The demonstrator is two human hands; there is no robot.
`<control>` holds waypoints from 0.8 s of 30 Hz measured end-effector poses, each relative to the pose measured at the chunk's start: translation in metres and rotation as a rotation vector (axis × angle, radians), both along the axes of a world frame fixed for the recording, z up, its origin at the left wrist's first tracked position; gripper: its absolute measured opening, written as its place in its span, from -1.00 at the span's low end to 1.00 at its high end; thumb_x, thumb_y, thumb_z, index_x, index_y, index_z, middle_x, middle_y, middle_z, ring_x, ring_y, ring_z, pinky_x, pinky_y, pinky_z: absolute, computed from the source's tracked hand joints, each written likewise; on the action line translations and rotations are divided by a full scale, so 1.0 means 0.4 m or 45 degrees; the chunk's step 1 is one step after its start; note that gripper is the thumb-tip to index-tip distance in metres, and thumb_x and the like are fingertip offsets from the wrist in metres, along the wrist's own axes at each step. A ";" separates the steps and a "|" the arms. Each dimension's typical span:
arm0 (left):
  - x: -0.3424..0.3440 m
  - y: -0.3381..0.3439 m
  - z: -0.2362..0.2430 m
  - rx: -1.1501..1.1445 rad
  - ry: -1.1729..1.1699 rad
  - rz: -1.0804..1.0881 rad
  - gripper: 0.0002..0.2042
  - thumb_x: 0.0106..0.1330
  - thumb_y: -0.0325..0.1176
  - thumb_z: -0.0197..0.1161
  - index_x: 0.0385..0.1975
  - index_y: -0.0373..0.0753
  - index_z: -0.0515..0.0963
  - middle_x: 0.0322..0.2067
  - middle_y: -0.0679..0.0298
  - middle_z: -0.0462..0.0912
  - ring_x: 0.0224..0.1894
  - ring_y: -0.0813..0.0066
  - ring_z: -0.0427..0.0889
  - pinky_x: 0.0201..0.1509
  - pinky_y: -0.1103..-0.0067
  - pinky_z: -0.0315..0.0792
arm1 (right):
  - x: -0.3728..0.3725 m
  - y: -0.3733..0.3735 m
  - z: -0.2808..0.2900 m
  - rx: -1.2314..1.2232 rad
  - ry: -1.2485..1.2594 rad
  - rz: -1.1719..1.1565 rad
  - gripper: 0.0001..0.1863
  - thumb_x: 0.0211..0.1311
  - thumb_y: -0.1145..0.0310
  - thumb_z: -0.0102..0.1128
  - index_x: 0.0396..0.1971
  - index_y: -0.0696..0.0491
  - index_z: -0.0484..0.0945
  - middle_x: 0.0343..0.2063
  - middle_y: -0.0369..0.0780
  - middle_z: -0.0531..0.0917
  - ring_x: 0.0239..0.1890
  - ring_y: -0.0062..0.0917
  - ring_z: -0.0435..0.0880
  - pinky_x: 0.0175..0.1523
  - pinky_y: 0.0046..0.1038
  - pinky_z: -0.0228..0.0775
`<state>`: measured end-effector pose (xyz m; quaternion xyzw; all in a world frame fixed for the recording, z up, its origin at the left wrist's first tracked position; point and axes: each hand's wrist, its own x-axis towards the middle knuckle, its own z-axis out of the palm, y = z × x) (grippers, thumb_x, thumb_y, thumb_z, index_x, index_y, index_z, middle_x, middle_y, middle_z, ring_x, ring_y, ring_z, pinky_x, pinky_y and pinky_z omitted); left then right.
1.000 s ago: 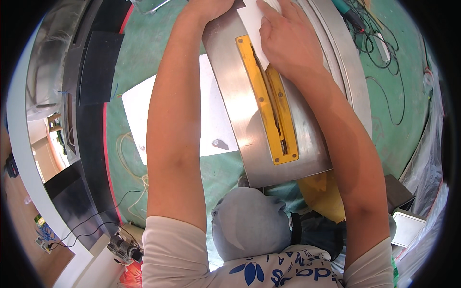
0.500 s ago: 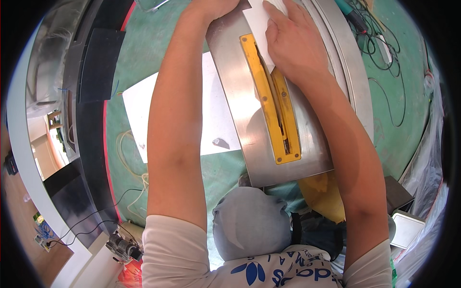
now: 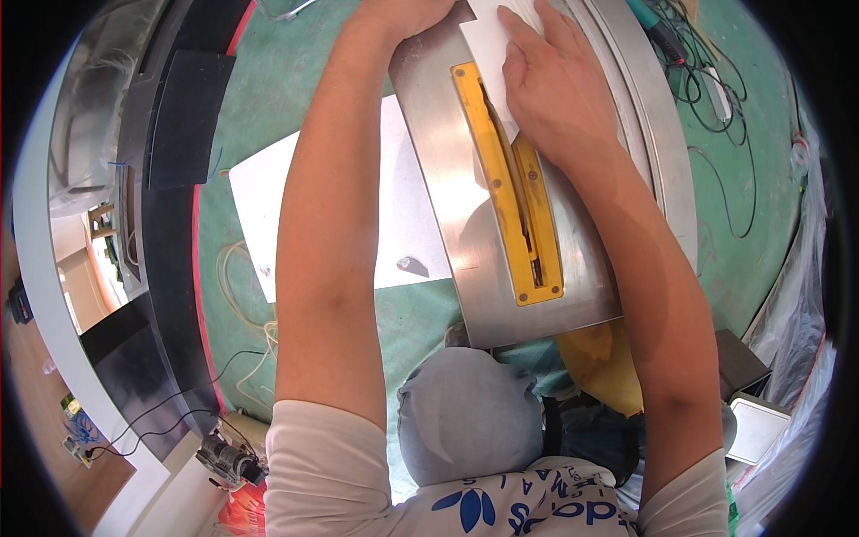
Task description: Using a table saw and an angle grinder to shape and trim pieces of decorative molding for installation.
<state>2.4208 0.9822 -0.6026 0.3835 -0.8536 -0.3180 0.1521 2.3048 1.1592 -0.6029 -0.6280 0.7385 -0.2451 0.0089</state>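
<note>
The right hand (image 3: 555,85) lay flat, fingers extended, pressing a white sheet (image 3: 495,40) onto the steel saw table (image 3: 465,224) beside the yellow insert (image 3: 510,192); the left hand (image 3: 403,13), mostly cropped, touched the sheet's edge, finger state undeterminable.

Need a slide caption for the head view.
Right hand presses white sheet on steel saw table beside yellow slotted insert.

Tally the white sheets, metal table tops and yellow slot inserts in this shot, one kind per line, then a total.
White sheets: 2 (one under the right hand at, one on the green floor)
Metal table tops: 1
Yellow slot inserts: 1
Total: 4
</note>
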 end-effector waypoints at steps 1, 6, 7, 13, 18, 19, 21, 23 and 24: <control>0.000 -0.001 0.001 0.037 -0.056 0.024 -0.51 0.54 -0.04 -0.02 -0.08 -0.41 0.65 -0.17 -0.11 0.74 -0.09 -0.04 0.71 0.08 0.25 0.50 | 0.000 0.003 0.001 -0.011 0.002 0.017 -0.51 0.37 0.37 0.04 0.27 0.14 0.51 0.30 0.19 0.42 0.36 0.04 0.38 0.48 -0.14 0.18; 0.002 -0.003 -0.023 -0.065 0.067 -0.014 -0.51 0.55 -0.04 -0.03 -0.10 -0.41 0.66 -0.17 -0.11 0.75 -0.07 -0.05 0.70 0.08 0.24 0.49 | -0.004 0.009 0.000 -0.031 0.012 0.039 -0.51 0.34 0.39 0.06 0.26 0.16 0.50 0.29 0.21 0.43 0.34 0.07 0.40 0.47 -0.12 0.19; 0.003 -0.003 -0.024 -0.064 0.092 -0.022 -0.51 0.55 -0.04 -0.03 -0.11 -0.41 0.66 -0.18 -0.11 0.75 -0.07 -0.05 0.71 0.07 0.24 0.49 | -0.005 0.010 0.001 -0.038 0.009 0.054 -0.50 0.34 0.39 0.06 0.26 0.17 0.50 0.29 0.21 0.43 0.34 0.07 0.39 0.47 -0.12 0.19; 0.005 0.000 -0.018 -0.017 0.060 -0.031 -0.51 0.54 -0.03 -0.01 -0.12 -0.42 0.65 -0.20 -0.14 0.73 -0.09 -0.09 0.69 0.07 0.22 0.49 | 0.001 0.016 0.003 -0.010 0.020 0.034 -0.50 0.35 0.38 0.05 0.27 0.18 0.49 0.30 0.22 0.41 0.36 0.08 0.38 0.49 -0.12 0.16; 0.004 0.007 -0.016 -0.079 0.033 -0.018 -0.50 0.54 -0.02 -0.01 -0.13 -0.42 0.65 -0.20 -0.16 0.72 -0.08 -0.11 0.68 0.07 0.21 0.48 | 0.000 0.023 0.004 -0.010 0.014 0.049 -0.50 0.36 0.39 0.03 0.27 0.18 0.48 0.31 0.23 0.40 0.37 0.08 0.37 0.51 -0.12 0.13; 0.004 0.010 -0.016 -0.094 0.036 -0.011 -0.49 0.54 -0.02 -0.02 -0.14 -0.42 0.65 -0.19 -0.16 0.72 -0.08 -0.11 0.68 0.08 0.21 0.47 | 0.001 0.025 0.002 -0.008 0.032 0.032 -0.51 0.36 0.39 0.03 0.27 0.19 0.49 0.31 0.23 0.40 0.37 0.08 0.37 0.51 -0.12 0.14; 0.003 0.008 -0.012 -0.085 0.004 -0.011 -0.49 0.54 -0.01 -0.02 -0.13 -0.43 0.65 -0.17 -0.17 0.72 -0.06 -0.12 0.68 0.09 0.21 0.47 | 0.002 0.028 0.004 -0.006 0.049 0.017 -0.51 0.37 0.39 0.02 0.27 0.19 0.49 0.31 0.23 0.40 0.37 0.08 0.37 0.50 -0.11 0.14; 0.004 0.010 -0.012 -0.076 -0.028 -0.010 -0.48 0.54 -0.01 -0.02 -0.12 -0.43 0.65 -0.16 -0.17 0.72 -0.05 -0.12 0.68 0.10 0.21 0.47 | 0.002 0.032 0.013 0.015 0.010 0.042 -0.51 0.37 0.39 0.02 0.27 0.18 0.50 0.31 0.23 0.41 0.37 0.08 0.37 0.50 -0.12 0.14; 0.004 0.012 -0.015 -0.098 -0.010 -0.005 -0.48 0.54 0.00 -0.02 -0.11 -0.43 0.65 -0.15 -0.18 0.72 -0.04 -0.13 0.67 0.11 0.21 0.47 | 0.002 0.033 0.014 0.016 0.010 0.042 -0.51 0.37 0.39 0.02 0.27 0.18 0.50 0.31 0.23 0.41 0.37 0.08 0.37 0.50 -0.12 0.14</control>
